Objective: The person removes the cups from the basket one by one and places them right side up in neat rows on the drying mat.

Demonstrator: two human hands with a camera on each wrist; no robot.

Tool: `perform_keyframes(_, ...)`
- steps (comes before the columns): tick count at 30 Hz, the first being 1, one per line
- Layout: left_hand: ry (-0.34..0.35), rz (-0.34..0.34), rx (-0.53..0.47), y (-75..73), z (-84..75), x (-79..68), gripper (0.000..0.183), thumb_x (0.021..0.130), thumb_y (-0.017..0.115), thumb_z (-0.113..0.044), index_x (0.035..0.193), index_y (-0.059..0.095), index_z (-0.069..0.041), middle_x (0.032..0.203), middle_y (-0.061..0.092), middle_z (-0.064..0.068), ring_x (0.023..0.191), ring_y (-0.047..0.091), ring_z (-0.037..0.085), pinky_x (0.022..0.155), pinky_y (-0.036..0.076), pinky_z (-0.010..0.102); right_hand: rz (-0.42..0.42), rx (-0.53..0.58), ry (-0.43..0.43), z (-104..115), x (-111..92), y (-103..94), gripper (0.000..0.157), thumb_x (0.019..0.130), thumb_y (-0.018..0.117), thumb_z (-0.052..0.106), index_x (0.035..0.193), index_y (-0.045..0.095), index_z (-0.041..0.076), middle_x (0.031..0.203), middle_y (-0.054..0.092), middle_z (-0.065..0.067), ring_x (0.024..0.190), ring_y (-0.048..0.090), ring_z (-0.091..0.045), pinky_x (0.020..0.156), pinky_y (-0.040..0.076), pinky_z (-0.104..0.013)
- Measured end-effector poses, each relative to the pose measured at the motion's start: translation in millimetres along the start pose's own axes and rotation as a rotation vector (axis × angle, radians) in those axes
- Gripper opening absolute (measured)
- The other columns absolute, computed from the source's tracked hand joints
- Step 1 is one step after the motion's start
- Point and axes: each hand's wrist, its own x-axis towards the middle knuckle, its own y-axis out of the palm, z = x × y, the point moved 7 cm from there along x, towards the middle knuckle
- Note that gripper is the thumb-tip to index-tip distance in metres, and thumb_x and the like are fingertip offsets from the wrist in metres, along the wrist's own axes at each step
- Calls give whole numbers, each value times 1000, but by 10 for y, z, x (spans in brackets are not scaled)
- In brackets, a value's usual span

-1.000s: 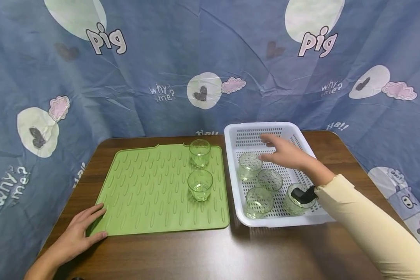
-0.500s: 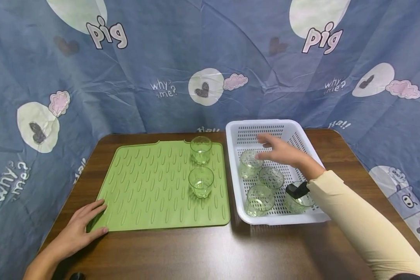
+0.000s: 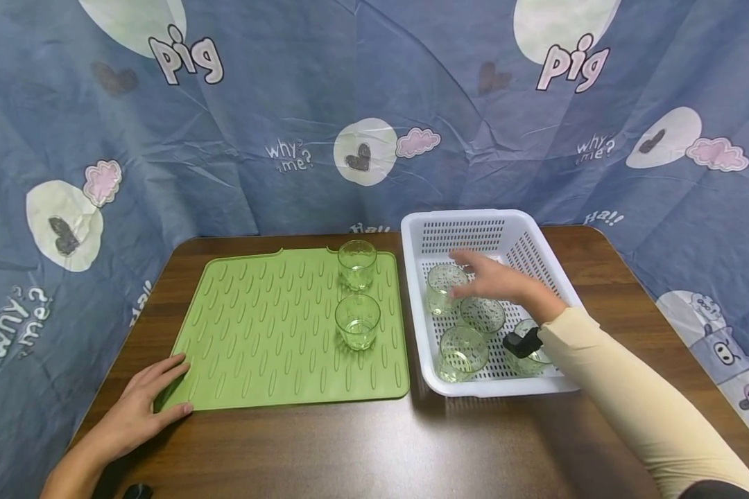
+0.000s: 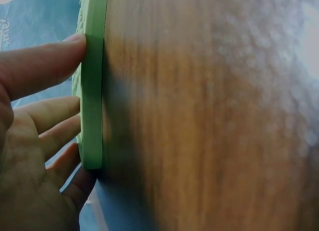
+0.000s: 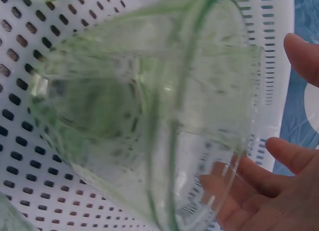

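My right hand [image 3: 496,277] hovers inside the white basket [image 3: 414,298], thumb and fingers spread beside the back-left glass [image 3: 442,299]. In the right wrist view a clear greenish glass [image 5: 164,111] fills the middle, with some fingers seen through its rim. Several such glasses stand in the basket, among them a middle one [image 3: 483,316] and a front-left one [image 3: 464,352]. On the green mat [image 3: 262,333] two more stand upright, a rear glass [image 3: 357,267] and a nearer glass [image 3: 358,324]. My left hand [image 3: 139,409] touches the mat's front-left corner with extended fingers.
The brown wooden table [image 3: 349,443] carries mat and basket side by side. A blue printed cloth [image 3: 299,90] hangs behind the table's back edge. A black strap piece [image 3: 521,342] at my right wrist overlaps the front-right glass [image 3: 529,366].
My right hand has moved slightly left and down toward the back-left glass in the basket. The left hand stays at the mat's corner, and the glasses on the mat have not moved.
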Motion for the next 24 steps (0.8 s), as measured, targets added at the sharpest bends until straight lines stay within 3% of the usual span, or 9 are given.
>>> perform_keyframes(7,-16,13,-8,-5,-2,-5,70,81,79,-14,139,48,9,146,38,34,130,26,63,92,26,70,18,17,-25,-51,40,125,99,82,78,24,157,18,0,161,24,-27,144,31,-51,115,33,-64)
perform_keyframes(14,-22,16,-11,-13,-16,-1,70,83,78,-15,140,47,9,147,37,34,131,25,63,92,25,71,-50,10,-7,-115,111,163,92,78,78,10,154,27,3,154,36,-28,138,42,-50,108,45,-59)
perform_keyframes(24,-15,4,-14,-8,-11,-12,70,82,78,-13,140,48,9,147,37,34,131,25,63,92,25,72,-53,5,-5,-105,116,171,89,79,79,10,153,29,1,153,38,-29,137,43,-50,108,45,-59)
